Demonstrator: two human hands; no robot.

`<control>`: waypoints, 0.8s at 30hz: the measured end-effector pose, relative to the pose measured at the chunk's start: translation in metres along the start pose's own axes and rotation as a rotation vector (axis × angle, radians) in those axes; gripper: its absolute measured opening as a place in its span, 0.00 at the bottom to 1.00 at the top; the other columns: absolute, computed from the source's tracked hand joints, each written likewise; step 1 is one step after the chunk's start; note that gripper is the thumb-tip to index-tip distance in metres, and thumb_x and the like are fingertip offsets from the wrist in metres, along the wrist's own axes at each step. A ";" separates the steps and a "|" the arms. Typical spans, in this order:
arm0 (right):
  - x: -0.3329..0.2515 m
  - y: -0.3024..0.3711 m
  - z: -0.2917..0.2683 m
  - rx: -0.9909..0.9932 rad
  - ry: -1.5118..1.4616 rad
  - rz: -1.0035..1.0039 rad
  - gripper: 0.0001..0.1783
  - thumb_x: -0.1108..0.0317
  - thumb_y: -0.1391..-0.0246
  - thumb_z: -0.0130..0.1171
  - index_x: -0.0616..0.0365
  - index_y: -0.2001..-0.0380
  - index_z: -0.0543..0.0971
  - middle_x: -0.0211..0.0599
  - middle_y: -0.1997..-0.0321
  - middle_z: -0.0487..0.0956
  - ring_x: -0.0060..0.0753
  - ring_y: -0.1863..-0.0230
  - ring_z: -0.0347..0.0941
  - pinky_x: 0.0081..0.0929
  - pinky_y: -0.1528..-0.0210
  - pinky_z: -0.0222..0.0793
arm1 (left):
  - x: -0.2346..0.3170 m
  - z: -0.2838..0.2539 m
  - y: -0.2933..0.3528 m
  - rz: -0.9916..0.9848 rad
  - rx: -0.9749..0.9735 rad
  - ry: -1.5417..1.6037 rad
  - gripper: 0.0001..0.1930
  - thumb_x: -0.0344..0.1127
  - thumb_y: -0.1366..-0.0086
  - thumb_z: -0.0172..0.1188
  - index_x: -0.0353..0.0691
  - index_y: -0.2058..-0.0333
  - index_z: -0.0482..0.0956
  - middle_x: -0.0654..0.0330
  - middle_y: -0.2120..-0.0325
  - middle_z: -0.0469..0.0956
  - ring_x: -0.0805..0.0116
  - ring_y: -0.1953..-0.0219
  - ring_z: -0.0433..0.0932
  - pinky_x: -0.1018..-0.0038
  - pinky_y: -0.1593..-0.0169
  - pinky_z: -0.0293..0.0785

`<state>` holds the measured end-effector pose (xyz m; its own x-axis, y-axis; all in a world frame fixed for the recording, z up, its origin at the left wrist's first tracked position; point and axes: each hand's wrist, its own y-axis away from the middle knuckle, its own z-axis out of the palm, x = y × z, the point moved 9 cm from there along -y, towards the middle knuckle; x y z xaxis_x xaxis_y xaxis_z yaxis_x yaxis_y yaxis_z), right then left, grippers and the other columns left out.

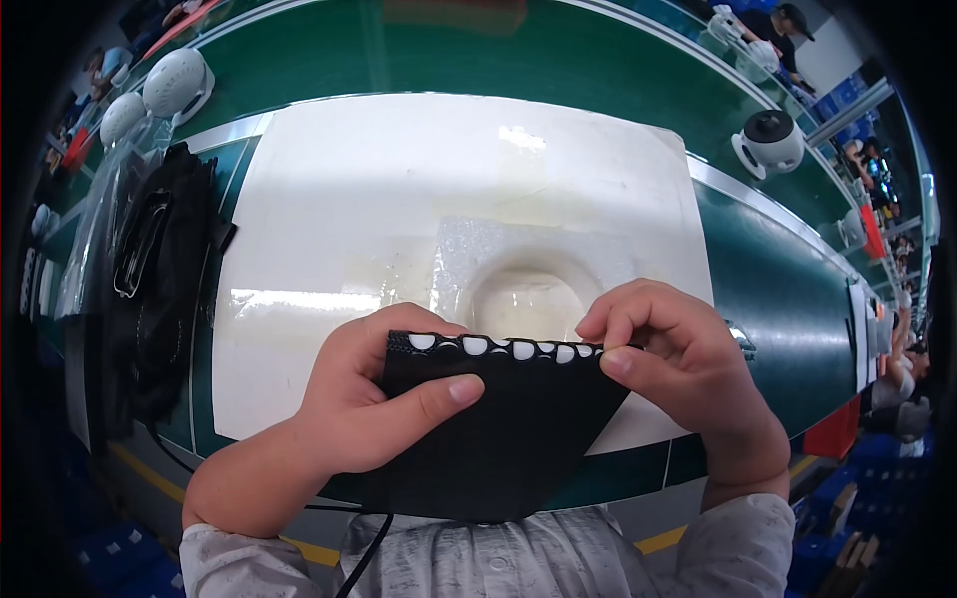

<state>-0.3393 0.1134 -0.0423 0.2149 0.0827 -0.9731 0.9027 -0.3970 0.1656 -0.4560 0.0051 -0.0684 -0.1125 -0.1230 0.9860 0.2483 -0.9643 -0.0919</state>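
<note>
Between my hands is a black flat piece (469, 429), its top edge a row of white rounded patches framed by black mesh-like trim. I cannot make out what kind of item it is. My left hand (384, 394) grips its left side, the thumb lying across the near face and the fingers behind. At the right end of the same edge, my right hand (673, 349) pinches the trim between thumb and fingers. The piece hangs tilted toward my body over the table's near edge, and its lower part reaches my shirt.
Beneath my hands lies a white board (349, 199) with a round hollow (533, 294). A black fabric bundle (159, 279) and clear plastic (100, 229) are at the left. White rounded devices (177, 85) stand farther off, another (770, 143) at the right. Other people work beyond.
</note>
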 end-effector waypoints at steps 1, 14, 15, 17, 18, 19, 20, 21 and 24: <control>0.000 0.000 0.000 -0.002 0.000 -0.001 0.04 0.76 0.55 0.54 0.61 0.76 0.69 0.38 0.64 0.70 0.20 0.63 0.65 0.15 0.61 0.61 | 0.000 0.000 0.000 0.000 0.001 -0.001 0.11 0.24 0.48 0.58 0.36 0.65 0.69 0.61 0.73 0.74 0.79 0.70 0.71 0.83 0.67 0.67; 0.005 0.001 0.004 -0.036 -0.093 0.006 0.05 0.78 0.51 0.50 0.62 0.70 0.66 0.32 0.67 0.69 0.15 0.66 0.64 0.14 0.62 0.62 | 0.007 0.002 0.000 0.053 -0.011 -0.042 0.11 0.23 0.49 0.58 0.34 0.65 0.70 0.59 0.73 0.74 0.78 0.71 0.72 0.83 0.67 0.68; 0.007 0.001 0.004 -0.034 -0.146 0.018 0.05 0.78 0.51 0.50 0.61 0.69 0.66 0.32 0.67 0.68 0.15 0.66 0.64 0.14 0.62 0.62 | 0.007 0.003 -0.001 0.052 -0.021 -0.054 0.11 0.23 0.49 0.58 0.34 0.65 0.70 0.59 0.73 0.74 0.78 0.71 0.73 0.83 0.67 0.68; 0.009 0.000 0.005 -0.040 -0.173 0.029 0.06 0.79 0.51 0.50 0.61 0.69 0.66 0.31 0.67 0.67 0.15 0.66 0.63 0.13 0.61 0.61 | 0.007 0.003 0.000 0.057 -0.020 -0.060 0.11 0.23 0.49 0.58 0.34 0.65 0.70 0.59 0.73 0.74 0.78 0.71 0.73 0.83 0.67 0.68; 0.011 0.000 0.006 -0.045 -0.200 0.041 0.07 0.79 0.51 0.49 0.61 0.68 0.65 0.31 0.67 0.67 0.15 0.66 0.63 0.13 0.61 0.61 | 0.007 0.003 0.000 0.061 -0.018 -0.066 0.11 0.22 0.49 0.57 0.34 0.65 0.70 0.59 0.73 0.74 0.78 0.70 0.73 0.83 0.67 0.68; 0.011 0.000 0.006 -0.046 -0.201 0.041 0.07 0.79 0.51 0.49 0.61 0.68 0.65 0.31 0.67 0.67 0.15 0.66 0.63 0.13 0.61 0.61 | 0.007 0.003 0.000 0.060 -0.018 -0.067 0.11 0.22 0.49 0.57 0.34 0.65 0.70 0.59 0.73 0.74 0.78 0.70 0.73 0.83 0.67 0.68; 0.012 0.000 0.006 -0.050 -0.200 0.039 0.07 0.79 0.51 0.49 0.61 0.68 0.65 0.31 0.67 0.67 0.15 0.66 0.63 0.14 0.61 0.61 | 0.008 0.003 -0.001 0.066 -0.011 -0.072 0.11 0.22 0.49 0.57 0.34 0.65 0.70 0.59 0.73 0.74 0.78 0.70 0.73 0.83 0.67 0.67; 0.012 -0.001 0.006 -0.055 -0.199 0.038 0.07 0.80 0.51 0.49 0.61 0.68 0.65 0.30 0.67 0.66 0.15 0.66 0.63 0.14 0.61 0.61 | 0.008 0.002 -0.001 0.072 -0.004 -0.077 0.11 0.23 0.49 0.57 0.34 0.65 0.70 0.59 0.72 0.74 0.78 0.70 0.73 0.83 0.67 0.67; 0.008 0.000 0.003 -0.021 -0.054 -0.044 0.06 0.79 0.51 0.49 0.61 0.69 0.65 0.31 0.67 0.66 0.15 0.66 0.63 0.15 0.62 0.62 | 0.005 0.003 -0.002 0.036 -0.017 -0.061 0.11 0.23 0.49 0.58 0.34 0.65 0.70 0.60 0.73 0.74 0.78 0.70 0.73 0.83 0.67 0.67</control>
<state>-0.3387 0.1116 -0.0507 0.1553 0.0497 -0.9866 0.9185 -0.3748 0.1257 -0.4539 0.0070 -0.0629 -0.0449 -0.1441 0.9885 0.2349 -0.9633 -0.1298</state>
